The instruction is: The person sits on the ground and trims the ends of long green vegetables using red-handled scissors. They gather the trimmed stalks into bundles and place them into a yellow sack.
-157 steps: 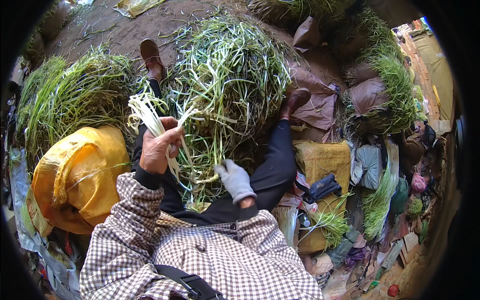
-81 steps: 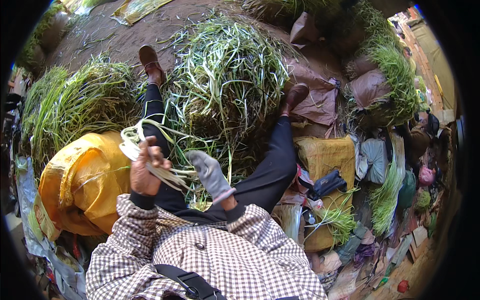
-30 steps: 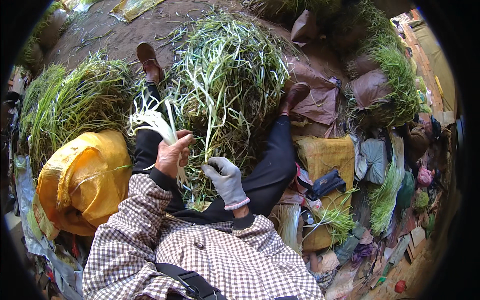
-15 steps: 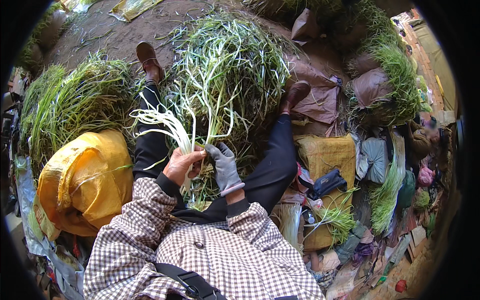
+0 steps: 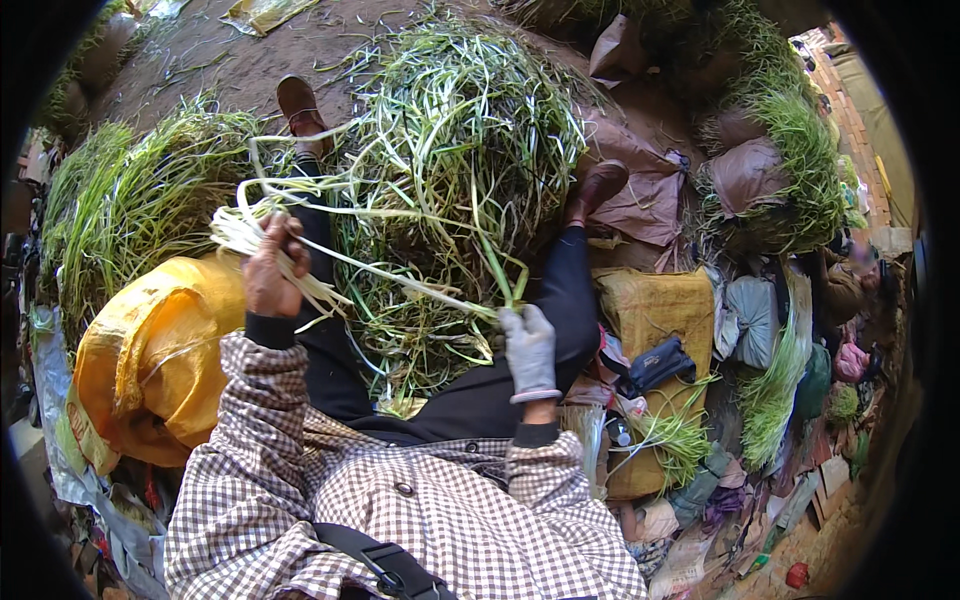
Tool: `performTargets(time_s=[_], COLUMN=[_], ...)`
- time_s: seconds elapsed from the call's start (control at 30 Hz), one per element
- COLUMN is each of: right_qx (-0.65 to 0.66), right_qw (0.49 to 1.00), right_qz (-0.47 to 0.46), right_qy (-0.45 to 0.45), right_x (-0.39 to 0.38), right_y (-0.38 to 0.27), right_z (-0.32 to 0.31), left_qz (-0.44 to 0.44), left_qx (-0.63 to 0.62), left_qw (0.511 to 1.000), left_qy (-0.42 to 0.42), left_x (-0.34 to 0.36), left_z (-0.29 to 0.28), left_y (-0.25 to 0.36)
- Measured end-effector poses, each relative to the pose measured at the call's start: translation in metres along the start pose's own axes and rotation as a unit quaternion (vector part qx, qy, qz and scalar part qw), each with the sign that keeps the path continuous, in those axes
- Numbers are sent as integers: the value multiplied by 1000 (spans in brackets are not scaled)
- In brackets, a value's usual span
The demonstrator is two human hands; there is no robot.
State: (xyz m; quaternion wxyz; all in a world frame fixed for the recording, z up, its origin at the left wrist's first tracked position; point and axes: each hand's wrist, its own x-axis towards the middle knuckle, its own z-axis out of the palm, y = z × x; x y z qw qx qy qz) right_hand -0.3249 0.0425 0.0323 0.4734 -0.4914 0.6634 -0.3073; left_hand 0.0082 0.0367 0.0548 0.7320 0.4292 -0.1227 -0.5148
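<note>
Seated on bare earth, legs spread around a tall heap (image 5: 450, 150) of loose green stalks, brown shoes at 11 o'clock (image 5: 300, 105) and 1 o'clock (image 5: 595, 190) of it, apparently so the heap stays within arm's reach. Left hand (image 5: 272, 270), bare, at 9 o'clock of the lap: fingers closed in a fist round a bunch (image 5: 240, 225) of stalks, white ends gathered and sticking out past the fist toward 10 o'clock, green leaves trailing away toward 3 o'clock; bunch lifted off the heap, seemingly to keep picked stalks apart from unpicked. Right hand (image 5: 528, 345), in a grey glove, at 5 o'clock of the heap: fingers pinched shut on a single stalk (image 5: 420, 285) running taut from the bunch to the glove, held as if to draw it straight. Yellow sack (image 5: 150, 360) just beside the left elbow at 8 o'clock. Second pile (image 5: 130, 200) of greens beyond it at 10 o'clock, laid more evenly. Brown wrappings (image 5: 640, 190) at 2 o'clock, further green bundles (image 5: 800, 170) at 2 to 3 o'clock, tan sack (image 5: 665, 310) with a dark pouch (image 5: 655, 365) at 3 o'clock, mixed litter at 4 o'clock. Checked coat sleeves entering from 6 o'clock.
</note>
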Motion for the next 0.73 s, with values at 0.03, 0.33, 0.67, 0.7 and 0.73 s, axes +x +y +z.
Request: performTargets(time_s=[0.03, 0.33, 0.67, 0.7, 0.73], right_qx=[-3, -323, -33, -49, -14], right_qw=[999, 939, 922, 925, 946], right_qz=[27, 32, -300, -239, -151], right_qy=[25, 114, -243, -291, -287], right_x=[5, 25, -21, -25, -35], right_y=[2, -22, -48, -40, -30], right_z=[-11, -113, 80, 86, 87], left_qz=[18, 68, -136, -106, -106], left_qx=[-30, -77, -55, -86, -107], left_qw=[999, 984, 989, 991, 988], left_qy=[6, 143, 12, 5, 26], left_x=[4, 2, -56, -49, -39], left_z=[-8, -64, 17, 13, 7], left_y=[8, 46, -30, -21, -7])
